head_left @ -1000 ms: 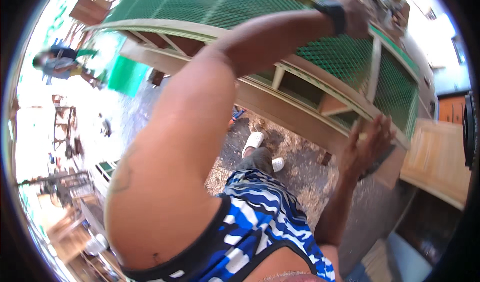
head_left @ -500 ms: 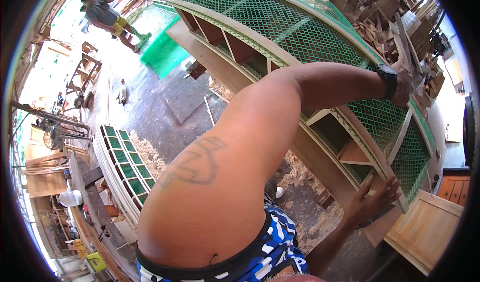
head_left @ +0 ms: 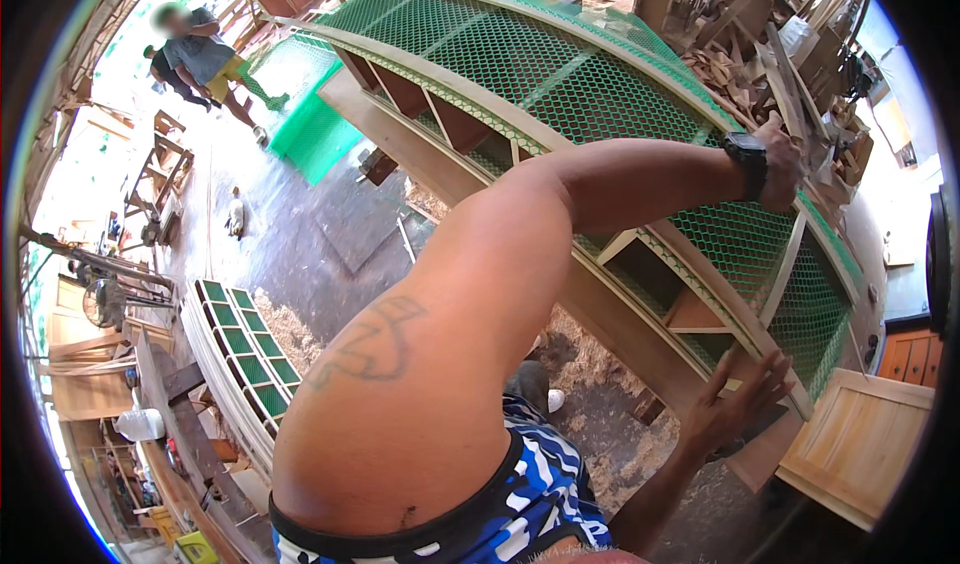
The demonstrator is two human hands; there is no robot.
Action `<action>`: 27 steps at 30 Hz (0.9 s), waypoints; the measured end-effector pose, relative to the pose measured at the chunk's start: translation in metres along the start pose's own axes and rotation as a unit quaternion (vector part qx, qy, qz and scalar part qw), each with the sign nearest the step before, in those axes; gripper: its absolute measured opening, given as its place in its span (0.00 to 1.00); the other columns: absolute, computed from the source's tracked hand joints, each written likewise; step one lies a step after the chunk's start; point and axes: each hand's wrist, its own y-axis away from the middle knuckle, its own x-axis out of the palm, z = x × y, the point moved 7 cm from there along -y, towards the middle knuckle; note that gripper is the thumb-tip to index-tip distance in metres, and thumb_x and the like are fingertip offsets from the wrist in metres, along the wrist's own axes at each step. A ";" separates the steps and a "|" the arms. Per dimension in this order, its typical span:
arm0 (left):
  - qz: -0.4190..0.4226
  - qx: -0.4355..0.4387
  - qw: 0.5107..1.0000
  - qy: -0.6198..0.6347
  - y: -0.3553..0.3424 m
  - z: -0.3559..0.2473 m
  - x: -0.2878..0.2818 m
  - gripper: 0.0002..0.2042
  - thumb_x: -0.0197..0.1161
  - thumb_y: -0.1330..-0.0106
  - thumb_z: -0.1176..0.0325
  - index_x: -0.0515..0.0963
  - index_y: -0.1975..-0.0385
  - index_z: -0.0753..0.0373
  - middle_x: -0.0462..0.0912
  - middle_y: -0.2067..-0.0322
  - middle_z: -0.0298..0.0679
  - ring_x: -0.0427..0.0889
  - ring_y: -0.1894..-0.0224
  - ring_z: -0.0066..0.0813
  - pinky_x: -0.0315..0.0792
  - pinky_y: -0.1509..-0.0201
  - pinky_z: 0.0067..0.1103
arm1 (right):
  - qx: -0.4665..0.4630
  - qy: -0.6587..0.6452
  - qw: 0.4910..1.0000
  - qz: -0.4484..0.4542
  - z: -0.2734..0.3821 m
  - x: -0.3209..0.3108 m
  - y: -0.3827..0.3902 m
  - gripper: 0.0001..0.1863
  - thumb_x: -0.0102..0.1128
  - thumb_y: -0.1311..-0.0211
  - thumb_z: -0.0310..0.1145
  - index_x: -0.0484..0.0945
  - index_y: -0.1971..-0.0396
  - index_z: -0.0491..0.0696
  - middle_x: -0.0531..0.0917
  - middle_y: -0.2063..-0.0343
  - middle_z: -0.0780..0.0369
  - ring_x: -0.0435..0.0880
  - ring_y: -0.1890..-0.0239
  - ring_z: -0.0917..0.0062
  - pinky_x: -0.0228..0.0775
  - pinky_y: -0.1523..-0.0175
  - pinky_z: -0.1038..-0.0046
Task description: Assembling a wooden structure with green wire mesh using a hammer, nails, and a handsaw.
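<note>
A long curved wooden frame covered with green mesh spans the view from upper left to lower right. Across it reaches my left arm, with a dark watch on the wrist. My left hand is bent and closed at the frame's far rail; what its fingers hold is hidden. At the near rail, my right hand has its fingers spread, with the fingertips against the wood near the right end. Below the near rail, open wooden compartments show in the frame's side.
Scrap wood is heaped beyond the far rail. A panelled wooden door leans at the lower right. Slatted panels with green mesh stand at left. Wood shavings lie on the floor. Two people stand at the upper left.
The view has shifted slightly, so the frame and both hands appear a little further left. A second person now shows behind the first. Both hands stay at the same rails.
</note>
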 end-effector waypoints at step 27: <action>0.000 -0.010 1.000 -0.017 -0.001 -0.003 0.000 0.14 0.57 0.39 0.58 0.87 0.62 0.55 0.88 0.63 0.38 0.87 0.59 0.36 0.63 0.43 0.46 | 0.001 -0.017 1.000 0.004 0.000 0.000 0.000 0.34 0.57 0.28 0.49 0.65 0.30 0.46 0.62 0.28 0.49 0.55 0.26 0.44 0.51 0.25 0.43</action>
